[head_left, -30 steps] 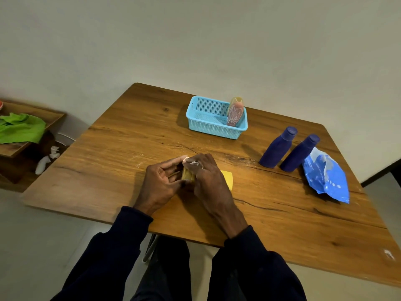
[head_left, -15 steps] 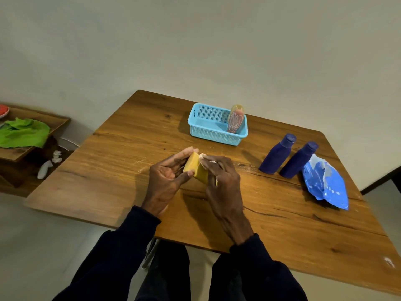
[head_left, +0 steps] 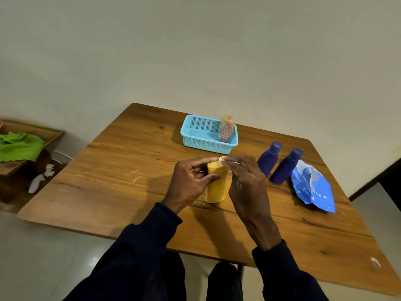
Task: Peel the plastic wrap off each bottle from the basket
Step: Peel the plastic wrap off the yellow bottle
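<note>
At frame centre, the left hand (head_left: 191, 183) gripped the yellow bottle (head_left: 216, 187) upright on the table (head_left: 112, 183); the right hand (head_left: 245, 183) pinched its top. Right of them stood two blue bottles (head_left: 275, 164). Farther back, the blue basket (head_left: 195, 140) held one wrapped bottle (head_left: 226, 129).

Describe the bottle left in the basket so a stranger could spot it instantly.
On the wooden table, find the light blue basket at the far edge. The pink bottle leans in its right corner. Unlike the two dark blue bottles nearby, it is pale with white squiggles.
</note>
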